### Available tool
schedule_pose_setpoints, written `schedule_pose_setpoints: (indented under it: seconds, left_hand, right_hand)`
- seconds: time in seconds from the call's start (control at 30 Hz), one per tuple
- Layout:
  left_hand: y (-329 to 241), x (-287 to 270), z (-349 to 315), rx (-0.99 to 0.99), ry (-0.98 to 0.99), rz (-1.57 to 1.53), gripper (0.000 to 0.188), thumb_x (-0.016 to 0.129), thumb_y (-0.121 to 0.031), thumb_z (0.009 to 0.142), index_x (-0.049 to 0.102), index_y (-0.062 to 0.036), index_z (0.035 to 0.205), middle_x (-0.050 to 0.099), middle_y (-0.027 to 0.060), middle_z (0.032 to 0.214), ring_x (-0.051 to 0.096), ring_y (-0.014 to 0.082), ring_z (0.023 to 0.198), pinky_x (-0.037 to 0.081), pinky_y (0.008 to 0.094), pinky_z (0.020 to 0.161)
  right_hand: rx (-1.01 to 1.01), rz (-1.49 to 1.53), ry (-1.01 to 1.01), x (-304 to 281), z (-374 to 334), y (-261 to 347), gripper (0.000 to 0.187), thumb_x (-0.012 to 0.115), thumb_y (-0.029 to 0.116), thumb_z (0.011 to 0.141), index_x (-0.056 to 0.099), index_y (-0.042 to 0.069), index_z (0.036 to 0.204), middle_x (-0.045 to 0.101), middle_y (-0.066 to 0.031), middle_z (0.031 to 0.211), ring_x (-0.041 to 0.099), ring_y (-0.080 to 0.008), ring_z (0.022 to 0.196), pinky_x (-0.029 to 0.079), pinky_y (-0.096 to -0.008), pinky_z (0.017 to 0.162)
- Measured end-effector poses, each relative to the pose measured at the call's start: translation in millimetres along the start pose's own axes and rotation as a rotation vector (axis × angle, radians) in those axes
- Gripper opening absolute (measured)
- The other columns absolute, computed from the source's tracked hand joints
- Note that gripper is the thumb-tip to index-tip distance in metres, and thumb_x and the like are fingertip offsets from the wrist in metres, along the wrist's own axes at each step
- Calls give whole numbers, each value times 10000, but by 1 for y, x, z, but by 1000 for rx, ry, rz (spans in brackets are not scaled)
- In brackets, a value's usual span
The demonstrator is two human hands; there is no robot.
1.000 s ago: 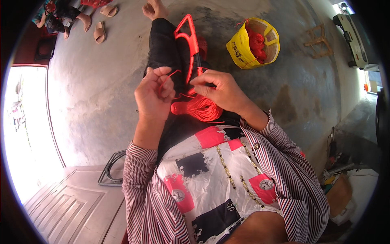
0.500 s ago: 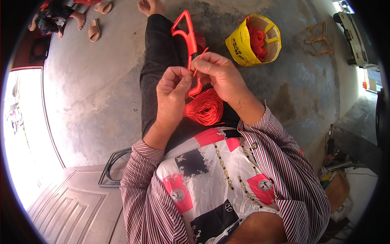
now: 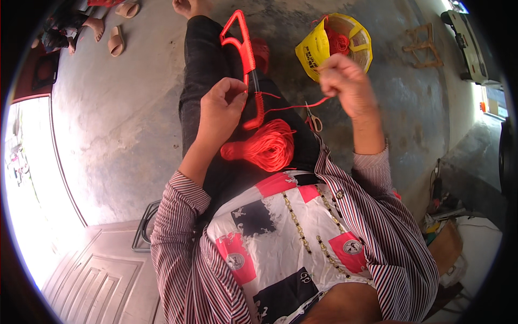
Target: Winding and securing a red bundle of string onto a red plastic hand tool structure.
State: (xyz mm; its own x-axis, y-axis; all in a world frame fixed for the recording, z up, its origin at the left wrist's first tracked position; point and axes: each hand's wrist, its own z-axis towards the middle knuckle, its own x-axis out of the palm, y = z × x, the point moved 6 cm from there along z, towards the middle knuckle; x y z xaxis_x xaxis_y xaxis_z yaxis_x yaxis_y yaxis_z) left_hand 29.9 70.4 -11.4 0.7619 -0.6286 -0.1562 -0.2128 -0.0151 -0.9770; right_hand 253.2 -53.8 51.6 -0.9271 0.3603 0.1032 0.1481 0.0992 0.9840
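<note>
A slim dark frame wrapped in red cord (image 3: pixel 247 51) stands over my lap, with a short bare dark section in the middle. My left hand (image 3: pixel 222 108) is closed, its thumb and fingers pinching the frame's side beside that bare section. Out to the right, my right hand (image 3: pixel 348 86) is slightly blurred and closed on a strand of red cord (image 3: pixel 297 106) that stretches back to the frame's wrapped lower part. A short loose end sticks out above the strand. Below the frame, a bundle of red cord (image 3: pixel 267 147) lies on my thighs.
Scissors (image 3: pixel 314 121) lie beside my right thigh. A yellow bag (image 3: pixel 310 51) with red cord inside stands on the floor beyond my right hand. A small wooden stool (image 3: pixel 423 47) is farther right. Another person's foot (image 3: pixel 94 28) and slippers (image 3: pixel 116 42) are at the far left.
My right hand has moved away from my left, out to the right, drawing the red cord straight. The scissors have come into sight. My left hand stays at the frame.
</note>
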Motion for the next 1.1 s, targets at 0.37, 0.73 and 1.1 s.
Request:
schedule_pose_setpoints:
  seconds: [0.37,0.73,1.1]
  left_hand:
    - [-14,22,10,221,123,295,105,647,25,740,617,9,839,649,152,817,656,306,766,520,365,706]
    - [-12,27,12,254,189,411,93,629,11,757,598,5,844,643,94,767,629,169,673,504,299,639]
    - [-14,23,-2,256,118,387,108,642,1,792,605,-3,893,632,85,765,626,153,661,496,287,626]
  right_hand:
    - [237,-52,92,55,13,-83,164,640,175,918,642,44,1017,578,44,780,496,-40,673,411,-193,621]
    - [239,-170,134,56,8,-92,172,645,182,915,651,23,980,599,23,773,525,-52,691,433,-207,626]
    - [243,-220,127,54,5,-100,133,650,124,888,666,11,955,643,-1,832,560,-60,736,465,-219,676]
